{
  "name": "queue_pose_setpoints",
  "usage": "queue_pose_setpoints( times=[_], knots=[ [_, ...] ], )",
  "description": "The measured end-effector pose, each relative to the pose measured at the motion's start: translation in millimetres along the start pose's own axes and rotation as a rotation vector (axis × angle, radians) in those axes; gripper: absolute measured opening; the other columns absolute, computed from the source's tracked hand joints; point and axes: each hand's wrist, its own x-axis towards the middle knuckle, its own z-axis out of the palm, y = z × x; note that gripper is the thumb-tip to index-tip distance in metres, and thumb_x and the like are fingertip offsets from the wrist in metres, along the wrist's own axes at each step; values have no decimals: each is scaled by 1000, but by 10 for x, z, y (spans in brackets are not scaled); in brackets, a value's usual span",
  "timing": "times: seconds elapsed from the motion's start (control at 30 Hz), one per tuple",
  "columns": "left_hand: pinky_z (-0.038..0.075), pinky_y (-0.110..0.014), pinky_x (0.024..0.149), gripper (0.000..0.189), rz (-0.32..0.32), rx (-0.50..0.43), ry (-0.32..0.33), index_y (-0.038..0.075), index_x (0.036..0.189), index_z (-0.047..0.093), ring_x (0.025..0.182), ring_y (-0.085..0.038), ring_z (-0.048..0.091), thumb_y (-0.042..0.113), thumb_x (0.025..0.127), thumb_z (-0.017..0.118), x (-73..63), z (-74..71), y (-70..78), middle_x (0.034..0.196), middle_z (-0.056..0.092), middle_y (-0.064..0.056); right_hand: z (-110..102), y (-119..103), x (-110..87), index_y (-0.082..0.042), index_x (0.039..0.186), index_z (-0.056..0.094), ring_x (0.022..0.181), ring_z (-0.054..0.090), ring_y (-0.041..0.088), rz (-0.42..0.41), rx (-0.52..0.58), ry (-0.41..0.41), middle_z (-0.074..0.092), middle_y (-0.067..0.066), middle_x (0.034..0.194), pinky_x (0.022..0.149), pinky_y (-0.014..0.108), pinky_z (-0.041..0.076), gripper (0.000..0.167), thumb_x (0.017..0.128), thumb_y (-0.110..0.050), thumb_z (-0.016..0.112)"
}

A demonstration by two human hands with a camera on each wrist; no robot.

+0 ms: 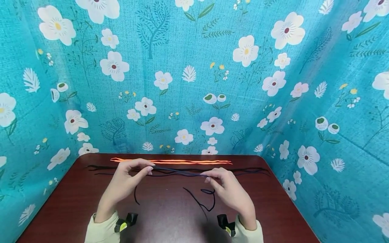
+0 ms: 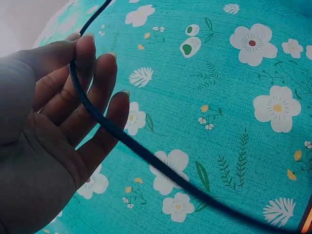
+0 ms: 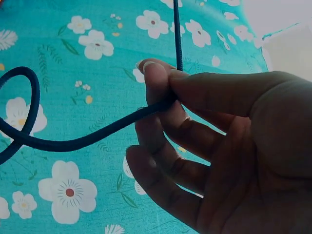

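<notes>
A dark blue cord (image 1: 179, 171) runs nearly straight between my two hands, above the table. My left hand (image 1: 129, 177) pinches it between thumb and index finger; in the left wrist view the cord (image 2: 161, 165) curves down past the other fingers. At the other end my right hand (image 1: 229, 189) pinches it the same way. A free length hangs from the right hand and bends into a loop (image 3: 34, 97), seen in the right wrist view. Below the left hand dangles a short tail (image 1: 135, 195).
Orange cords (image 1: 188, 162) lie stretched along the back of the dark red-brown table (image 1: 170, 216). Just in front of them lie several dark cords (image 1: 252, 170), partly behind my hands. A blue flowered cloth (image 1: 182, 101) stands behind the table and at both sides.
</notes>
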Motion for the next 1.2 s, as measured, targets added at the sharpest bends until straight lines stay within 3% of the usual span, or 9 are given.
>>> queue_pose_setpoints(
  times=[0.3, 0.43, 0.67, 1.03, 1.2],
  knots=[
    [58, -27, 70, 12, -7, 30, 48, 8, 107, 75, 79, -17, 70, 8, 97, 69, -3, -7, 28, 85, 73, 3, -64, 31, -11, -22, 116, 76, 105, 66, 13, 19, 11, 17, 72, -9, 110, 89, 38, 55, 24, 96, -10, 70],
    [58, -27, 70, 13, -1, 30, 51, 10, 107, 76, 79, -14, 69, 7, 97, 68, -8, -22, 45, 85, 72, 2, -86, 47, -24, -19, 115, 77, 107, 66, 15, 44, 14, 27, 73, -6, 111, 90, 39, 55, 22, 95, -11, 71],
    [59, -31, 69, 13, 5, 21, 55, 14, 106, 76, 78, -20, 69, 7, 96, 69, -20, -25, 30, 84, 72, 2, -95, 62, -45, -20, 113, 77, 111, 66, 16, 86, 15, 40, 73, -7, 114, 93, 39, 55, 23, 94, -9, 72],
    [59, -28, 74, 15, -24, 48, 68, 16, 109, 76, 83, -11, 69, 10, 97, 69, -50, -71, 11, 93, 74, 3, -87, 84, -48, -21, 111, 77, 112, 66, 17, 112, 29, 32, 73, -7, 113, 96, 42, 54, 22, 93, -9, 73],
    [59, -27, 74, 16, -21, 53, 80, 16, 109, 76, 83, -13, 69, 9, 98, 68, -45, -108, 17, 94, 74, -4, -109, 99, -48, -20, 111, 77, 112, 66, 18, 126, 25, 31, 73, -7, 112, 96, 44, 54, 21, 93, -9, 73]
  ],
)
